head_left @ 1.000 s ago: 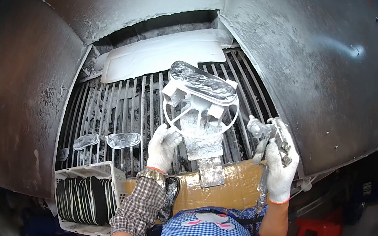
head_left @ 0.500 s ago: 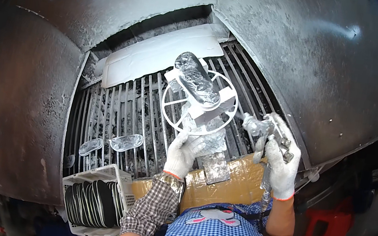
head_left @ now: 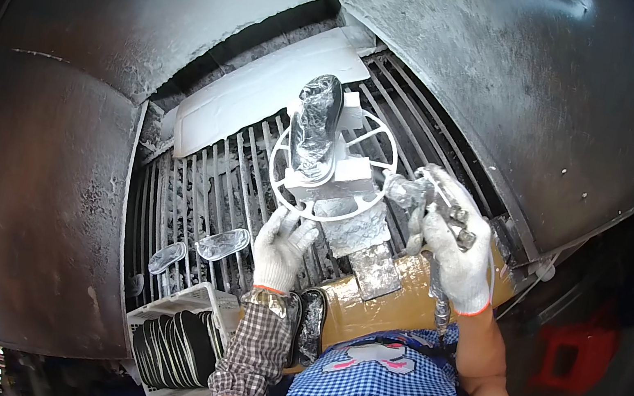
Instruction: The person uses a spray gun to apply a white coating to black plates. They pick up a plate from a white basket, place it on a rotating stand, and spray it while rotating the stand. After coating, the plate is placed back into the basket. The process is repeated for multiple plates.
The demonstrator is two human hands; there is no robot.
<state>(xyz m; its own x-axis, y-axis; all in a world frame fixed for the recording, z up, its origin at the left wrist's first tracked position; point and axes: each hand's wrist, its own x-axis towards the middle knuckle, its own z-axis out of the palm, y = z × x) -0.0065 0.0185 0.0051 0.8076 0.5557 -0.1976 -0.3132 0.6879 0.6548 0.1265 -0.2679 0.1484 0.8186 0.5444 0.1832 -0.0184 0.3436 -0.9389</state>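
Note:
My right hand (head_left: 460, 250), in a white knit glove, is closed around a metal spray gun (head_left: 409, 191) coated in grey-white residue. Its nozzle end points left, close to a white spoked wheel (head_left: 392, 139). White blocks on the wheel bear a black, glossy shoe sole (head_left: 316, 127) with a pale edge; its surface looks wrinkled and film-like. My left hand (head_left: 280, 250), also gloved, is at the wheel's near rim with its fingers apart; whether they touch it I cannot tell. A hose (head_left: 438, 298) hangs below the gun.
Metal walls (head_left: 35, 195) enclose a bar grate (head_left: 242, 174). A white board (head_left: 267, 95) lies at the back. Two oval film-covered pieces (head_left: 223, 244) stand near a white basket (head_left: 222, 301) of dark soles. Tape-covered cardboard (head_left: 340, 314) lines the front; a red stool (head_left: 574, 355) stands right.
The wheel has turned clockwise, so the sole now lies nearly straight away from me. My left hand has shifted slightly left along the rim. The spray gun stays beside the wheel.

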